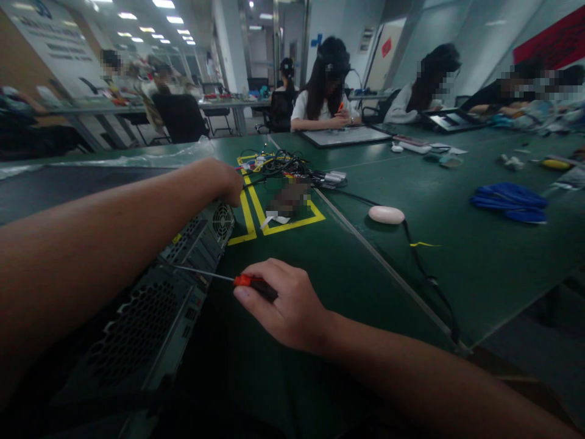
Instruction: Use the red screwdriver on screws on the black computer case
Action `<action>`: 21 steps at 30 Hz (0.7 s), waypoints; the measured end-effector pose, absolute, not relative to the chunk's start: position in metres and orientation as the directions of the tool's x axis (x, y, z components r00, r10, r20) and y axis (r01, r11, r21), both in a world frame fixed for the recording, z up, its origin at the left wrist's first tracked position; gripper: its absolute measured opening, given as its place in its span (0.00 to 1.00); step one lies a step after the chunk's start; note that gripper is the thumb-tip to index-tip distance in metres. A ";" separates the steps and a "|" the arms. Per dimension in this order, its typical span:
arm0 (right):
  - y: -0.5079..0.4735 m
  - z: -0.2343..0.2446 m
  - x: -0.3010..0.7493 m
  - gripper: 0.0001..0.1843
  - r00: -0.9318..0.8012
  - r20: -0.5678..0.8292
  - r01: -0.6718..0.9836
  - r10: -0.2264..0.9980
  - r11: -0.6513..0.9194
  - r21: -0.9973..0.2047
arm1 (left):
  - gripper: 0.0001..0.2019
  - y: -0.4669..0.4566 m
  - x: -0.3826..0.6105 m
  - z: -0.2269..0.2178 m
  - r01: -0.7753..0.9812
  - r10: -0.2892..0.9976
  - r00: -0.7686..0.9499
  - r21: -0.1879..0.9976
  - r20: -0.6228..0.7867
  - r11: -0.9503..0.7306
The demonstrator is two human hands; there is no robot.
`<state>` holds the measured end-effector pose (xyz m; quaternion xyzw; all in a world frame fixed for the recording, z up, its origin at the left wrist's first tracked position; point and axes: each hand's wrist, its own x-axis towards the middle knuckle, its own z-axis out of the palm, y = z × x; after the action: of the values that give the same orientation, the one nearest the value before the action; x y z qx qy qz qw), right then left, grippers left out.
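My right hand [292,305] is closed around the dark handle of a screwdriver [242,280] with a red collar. Its thin metal shaft points left, and the tip meets the back panel of a desktop computer case [201,286], near the slot area. The case lies at the left with its vented rear facing right. My left arm reaches across the case, and my left hand [226,183] is bent down at its far corner, beside the round fan grille [222,219]. The fingers of that hand are hidden from view.
Beyond the case, a tangle of black cables [287,163] lies near yellow tape markings [297,227]. A pale oval device [386,214] sits on a black cable to the right. Blue cloth [509,201] lies farther right. Several people sit across the green table [384,177].
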<state>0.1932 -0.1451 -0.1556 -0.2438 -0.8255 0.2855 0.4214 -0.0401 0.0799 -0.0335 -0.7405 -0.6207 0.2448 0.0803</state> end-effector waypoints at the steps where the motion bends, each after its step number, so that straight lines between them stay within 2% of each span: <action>1: -0.145 -0.156 0.193 0.11 -0.520 0.563 0.151 0.643 0.717 -0.680 | 0.27 0.080 -0.040 -0.033 0.877 0.956 0.113 -0.426 -0.269 -0.224; 5: -0.144 -0.158 0.191 0.15 -0.503 0.595 0.098 0.627 0.725 -0.682 | 0.27 0.080 -0.041 -0.034 0.863 0.953 0.138 -0.440 -0.268 -0.249; 10: -0.143 -0.158 0.190 0.09 -0.526 0.567 0.145 0.634 0.724 -0.675 | 0.26 0.079 -0.042 -0.035 0.868 0.950 0.134 -0.429 -0.282 -0.250; 15: -0.143 -0.155 0.190 0.09 -0.518 0.562 0.143 0.644 0.714 -0.686 | 0.30 0.074 -0.038 -0.030 0.895 0.954 0.120 -0.385 -0.276 -0.224; 21: -0.143 -0.156 0.190 0.09 -0.513 0.579 0.116 0.634 0.720 -0.685 | 0.31 0.075 -0.035 -0.029 0.870 0.947 0.098 -0.436 -0.305 -0.230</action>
<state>0.1901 -0.1434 -0.1555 -0.2292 -0.8178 0.2961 0.4370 -0.0350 0.0748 -0.0294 -0.7374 -0.6161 0.2672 0.0726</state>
